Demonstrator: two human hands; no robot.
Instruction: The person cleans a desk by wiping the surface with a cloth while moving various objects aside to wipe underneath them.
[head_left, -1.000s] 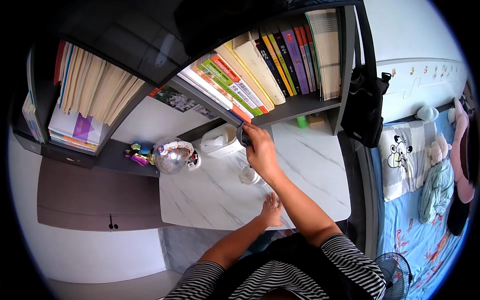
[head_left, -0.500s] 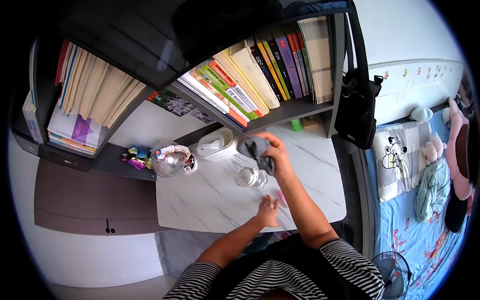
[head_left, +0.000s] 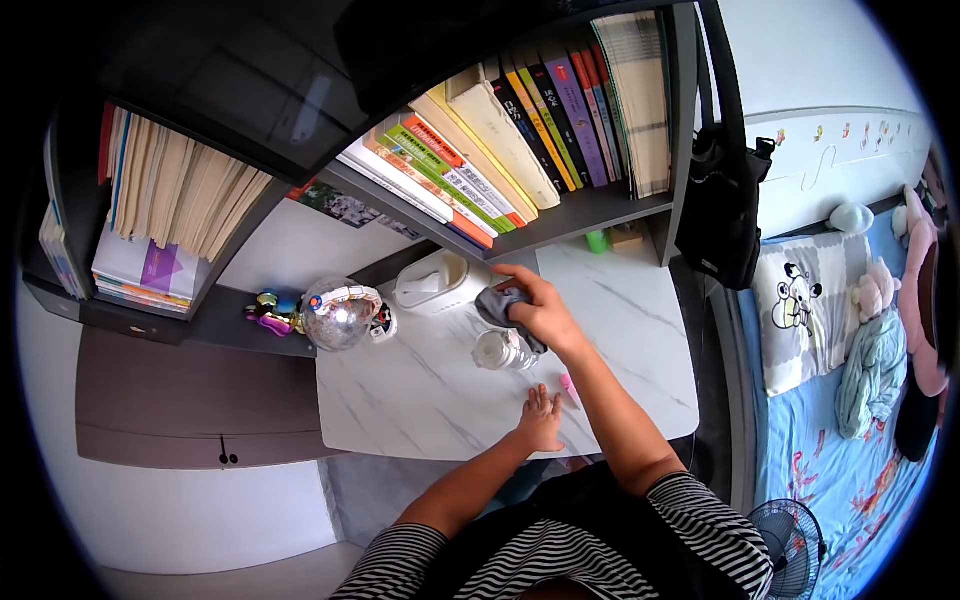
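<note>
My right hand [head_left: 546, 316] is closed around a crumpled grey cloth [head_left: 496, 304] over the back part of the marble-patterned table [head_left: 400, 405]. Right below the cloth, a clear container with a white top [head_left: 495, 350] stands on the tabletop, partly covered by the cloth in this view. I cannot tell whether the two touch. My left hand [head_left: 541, 420] lies with spread fingers on the table near its front edge, holding nothing. A small pink object [head_left: 570, 390] lies just right of the left fingertips.
Behind the container sits a white open bin [head_left: 435, 285]. A clear globe [head_left: 340, 315] and shiny figurines [head_left: 270, 315] stand to its left. Bookshelves [head_left: 590, 215] overhang the back. A black bag [head_left: 725, 205] hangs on the right, beside a bed [head_left: 800, 440] and a fan [head_left: 785, 540].
My right hand has brought the grey cloth slightly down, nearer the clear container. My left hand stays flat on the table. The whole view has shifted a little.
</note>
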